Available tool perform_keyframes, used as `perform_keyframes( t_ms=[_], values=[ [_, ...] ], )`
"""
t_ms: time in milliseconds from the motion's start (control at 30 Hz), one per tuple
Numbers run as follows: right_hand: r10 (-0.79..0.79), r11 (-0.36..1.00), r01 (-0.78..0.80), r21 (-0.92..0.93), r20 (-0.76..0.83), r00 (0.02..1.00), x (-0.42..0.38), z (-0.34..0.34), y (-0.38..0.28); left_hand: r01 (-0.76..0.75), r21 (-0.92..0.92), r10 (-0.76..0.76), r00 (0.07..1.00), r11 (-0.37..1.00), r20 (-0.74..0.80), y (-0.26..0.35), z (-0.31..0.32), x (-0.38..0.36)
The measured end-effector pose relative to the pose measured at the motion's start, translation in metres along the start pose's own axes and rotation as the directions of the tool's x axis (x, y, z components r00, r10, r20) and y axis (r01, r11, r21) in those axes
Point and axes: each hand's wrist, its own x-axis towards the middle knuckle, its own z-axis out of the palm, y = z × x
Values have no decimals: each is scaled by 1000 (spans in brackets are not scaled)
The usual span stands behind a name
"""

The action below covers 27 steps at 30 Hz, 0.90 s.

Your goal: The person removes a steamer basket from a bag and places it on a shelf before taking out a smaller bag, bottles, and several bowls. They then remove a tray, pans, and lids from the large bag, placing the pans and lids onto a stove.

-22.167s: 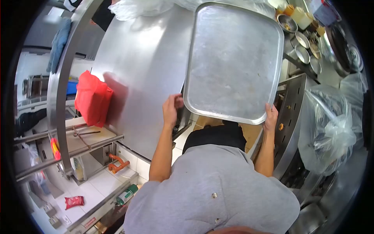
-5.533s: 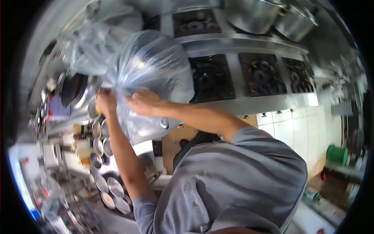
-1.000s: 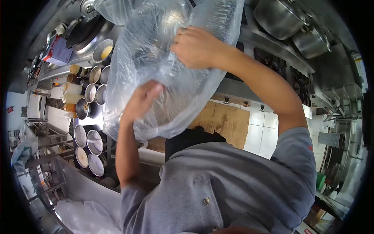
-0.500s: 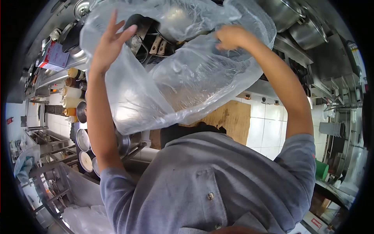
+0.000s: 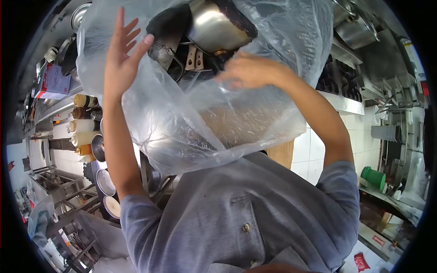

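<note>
A large clear plastic bag [image 5: 182, 132] spreads in front of my body. At its left side my left hand [image 5: 122, 57] is open, fingers spread and palm turned inward. My right hand [image 5: 250, 70], slightly blurred, is over the bag beside the dark handle [image 5: 222, 57] of a steel pot, its fingers stretched toward the left. The steel pot [image 5: 218, 25] has a scorched base edge and sits within the folds of plastic. Next to it are a dark pan [image 5: 168, 22] and two wooden handles [image 5: 195, 58], with the plastic hiding their surroundings.
Sauce bottles [image 5: 82, 126] and round containers [image 5: 105, 182] line the left side. A cardboard box [image 5: 53, 82] rests on the counter at upper left. Large steel pots [image 5: 357, 32] and a black stove grate [image 5: 339, 82] stand to the right, with a green bucket [image 5: 373, 177] lower down.
My right hand has moved left and down toward the pot's handle. More of the steel pot shows from the plastic, and the bag hangs closer to my body. My left hand stays open.
</note>
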Motion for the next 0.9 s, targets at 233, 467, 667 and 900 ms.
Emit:
perform_keyframes(
  t_ms=[233,467,667,900],
  values=[
    [409,911,-400,-98,110,906,20,-11,-30,-223,576,90,964,786,251,-10,-36,-23],
    [-251,876,11,-482,-436,864,134,55,-42,-270,523,0,888,809,460,1,-25,-65],
    [-370,828,99,-552,-405,836,166,56,-25,-306,678,-38,897,668,441,-9,-29,-105],
    [-430,808,175,-563,-359,828,187,-22,7,-31,985,-124,991,169,53,-16,-42,-112]
  ],
)
